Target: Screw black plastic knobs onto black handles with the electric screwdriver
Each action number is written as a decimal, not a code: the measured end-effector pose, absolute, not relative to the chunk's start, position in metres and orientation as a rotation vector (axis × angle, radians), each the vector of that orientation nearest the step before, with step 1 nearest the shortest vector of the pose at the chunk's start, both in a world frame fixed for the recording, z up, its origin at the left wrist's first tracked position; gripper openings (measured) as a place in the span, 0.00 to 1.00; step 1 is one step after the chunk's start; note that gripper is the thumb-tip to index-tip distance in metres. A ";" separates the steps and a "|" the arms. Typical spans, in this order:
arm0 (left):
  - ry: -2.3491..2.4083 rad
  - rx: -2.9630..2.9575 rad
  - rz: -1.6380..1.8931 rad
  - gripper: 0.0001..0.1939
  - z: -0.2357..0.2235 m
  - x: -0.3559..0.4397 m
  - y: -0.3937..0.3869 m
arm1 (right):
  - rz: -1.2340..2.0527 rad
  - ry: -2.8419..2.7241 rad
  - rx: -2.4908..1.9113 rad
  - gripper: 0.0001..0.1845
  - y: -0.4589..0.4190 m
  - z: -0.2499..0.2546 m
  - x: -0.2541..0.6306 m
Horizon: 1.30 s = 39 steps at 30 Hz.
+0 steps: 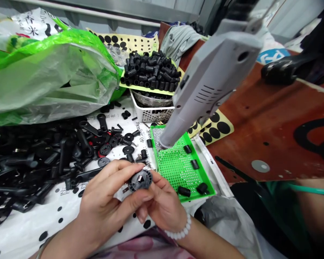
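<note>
My left hand (105, 205) and my right hand (162, 205) both grip a round black plastic part (140, 181) with a metal centre, holding it between fingers and thumbs. Just beyond them lies a green perforated tray (182, 162) with several short black plastic pieces (194, 164) on it. A grey power tool (210, 79) hangs above the tray, its nozzle pointing down at the tray's far left corner. To the left of my left hand, a heap of black plastic levers and discs (43, 162) lies on a white dotted sheet (24, 230).
Behind stand a white plastic basket (151, 115) holding a steel bowl and a yellow-green tray (148, 73) heaped with black tubes. A large green-and-clear plastic bag (51, 79) fills the back left. A reddish-brown board (270, 122) spreads to the right.
</note>
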<state>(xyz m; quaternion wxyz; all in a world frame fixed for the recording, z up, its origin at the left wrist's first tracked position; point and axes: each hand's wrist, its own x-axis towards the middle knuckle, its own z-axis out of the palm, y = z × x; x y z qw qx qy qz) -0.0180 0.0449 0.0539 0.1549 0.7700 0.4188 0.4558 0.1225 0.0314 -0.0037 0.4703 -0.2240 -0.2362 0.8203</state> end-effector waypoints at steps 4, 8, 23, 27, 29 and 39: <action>1.209 2.203 1.311 0.13 0.054 -0.018 0.045 | 1.969 -0.556 -0.566 0.23 0.032 -0.003 0.120; 1.255 2.192 1.310 0.13 0.053 -0.019 0.047 | 2.024 -0.522 -0.515 0.22 0.035 -0.003 0.118; 1.086 2.257 1.044 0.19 0.060 -0.046 0.051 | 2.132 -0.562 -0.524 0.19 0.036 -0.002 0.124; 1.049 2.238 0.961 0.16 0.064 -0.052 0.055 | 2.158 -0.563 -0.524 0.18 0.033 -0.006 0.127; 1.035 2.262 0.961 0.14 0.066 -0.052 0.057 | 2.163 -0.566 -0.502 0.17 0.033 -0.006 0.128; 1.111 2.326 1.047 0.08 0.059 -0.054 0.053 | 1.965 -0.782 -0.618 0.18 0.033 -0.005 0.130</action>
